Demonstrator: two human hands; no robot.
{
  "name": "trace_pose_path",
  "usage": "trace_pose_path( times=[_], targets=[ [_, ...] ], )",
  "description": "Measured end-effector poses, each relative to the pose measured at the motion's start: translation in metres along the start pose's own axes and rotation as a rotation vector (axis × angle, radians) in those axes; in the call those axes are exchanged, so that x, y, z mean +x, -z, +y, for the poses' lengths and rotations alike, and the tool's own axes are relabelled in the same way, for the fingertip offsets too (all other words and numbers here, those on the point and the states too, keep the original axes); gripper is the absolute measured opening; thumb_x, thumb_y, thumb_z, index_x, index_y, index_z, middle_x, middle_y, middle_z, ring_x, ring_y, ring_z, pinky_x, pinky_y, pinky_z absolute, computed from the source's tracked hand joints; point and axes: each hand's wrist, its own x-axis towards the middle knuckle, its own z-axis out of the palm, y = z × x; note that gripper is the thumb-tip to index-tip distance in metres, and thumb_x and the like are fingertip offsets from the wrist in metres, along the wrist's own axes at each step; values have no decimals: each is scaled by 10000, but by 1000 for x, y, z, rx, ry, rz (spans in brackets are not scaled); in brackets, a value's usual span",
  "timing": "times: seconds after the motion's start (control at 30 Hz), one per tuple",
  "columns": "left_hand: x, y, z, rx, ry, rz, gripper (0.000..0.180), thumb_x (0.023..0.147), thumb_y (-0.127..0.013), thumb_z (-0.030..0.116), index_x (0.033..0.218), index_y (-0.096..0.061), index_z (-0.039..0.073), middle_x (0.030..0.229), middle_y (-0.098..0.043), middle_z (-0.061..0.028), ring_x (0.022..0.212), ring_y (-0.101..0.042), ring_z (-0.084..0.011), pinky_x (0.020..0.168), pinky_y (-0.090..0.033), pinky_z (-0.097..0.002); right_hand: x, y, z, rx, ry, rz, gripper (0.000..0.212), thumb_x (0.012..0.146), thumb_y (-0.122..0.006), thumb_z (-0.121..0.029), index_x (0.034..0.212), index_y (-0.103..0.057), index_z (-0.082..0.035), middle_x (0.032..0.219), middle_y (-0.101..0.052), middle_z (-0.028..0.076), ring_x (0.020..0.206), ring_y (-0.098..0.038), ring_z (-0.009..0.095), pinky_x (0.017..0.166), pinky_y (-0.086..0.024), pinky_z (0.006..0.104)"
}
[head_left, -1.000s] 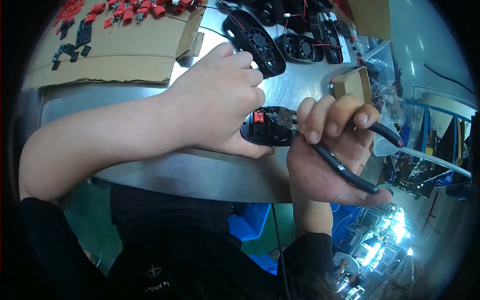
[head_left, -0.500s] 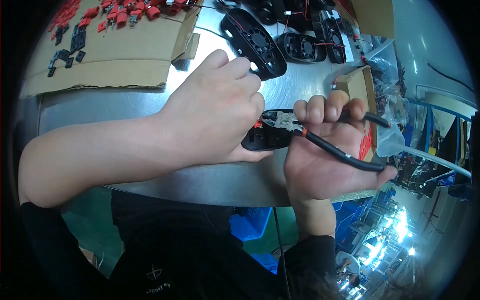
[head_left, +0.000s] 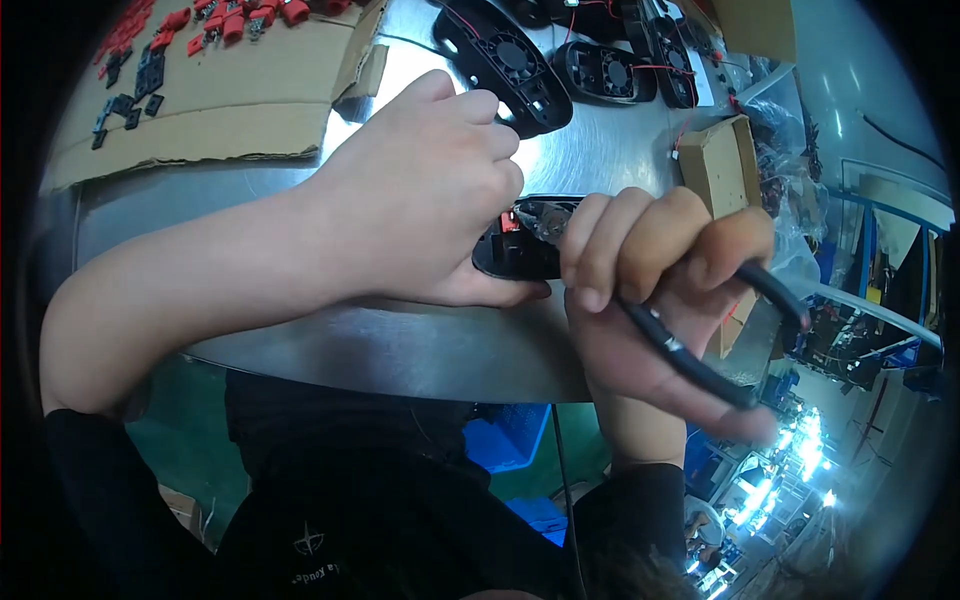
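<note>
My left hand point(head_left: 430, 195) is closed on a black plastic housing point(head_left: 522, 262) just above the near part of the metal table, its thumb along the housing's near edge. Inside the housing sits a small red part point(head_left: 509, 221), close to my left fingers. My right hand point(head_left: 655, 270) is wrapped around black-handled pliers point(head_left: 690, 368). Their jaws reach into the housing beside the red part; whether they grip it I cannot tell. The two handles stand apart, and my right fingers cover the pivot.
A cardboard sheet point(head_left: 230, 130) at the far left carries red parts point(head_left: 235, 28) and small black pieces point(head_left: 150, 75). Beyond my hands lie black fan housings point(head_left: 515, 58) with wires. To the right are an open cardboard box point(head_left: 712, 165) and clear plastic bags point(head_left: 785, 150). A blue crate point(head_left: 510, 438) stands below the table edge.
My right hand has rolled over the pliers, its fingers now more in front, and the handles have swung nearer to me. My left hand still holds the housing. The view has shifted slightly.
</note>
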Motion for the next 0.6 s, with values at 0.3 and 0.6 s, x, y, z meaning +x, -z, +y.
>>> trace_pose_path(
  times=[0.3, 0.6],
  targets=[
    [3, -2, -6, -11, -45, 38, 573, 700, -846, 590, 717, -636, 57, 795, -596, -114, 829, -576, -285, 783, -428, -432, -7, -6, -1, -134, 75, -47, 1041, 659, -626, -1029, 1202, -443, -160, 893, -488, 54, 696, -536, 174, 676, -460, 348],
    [6, 12, 3, -16, 77, -122, 658, 756, -791, 667, 681, -721, 18, 733, -625, -111, 817, -594, -272, 786, -430, -415, 5, 7, -6, -25, 111, -138, 1204, 745, -652, -965, 1590, -428, -137, 942, -478, 38, 633, -434, 129, 554, -338, 310]
  ],
)
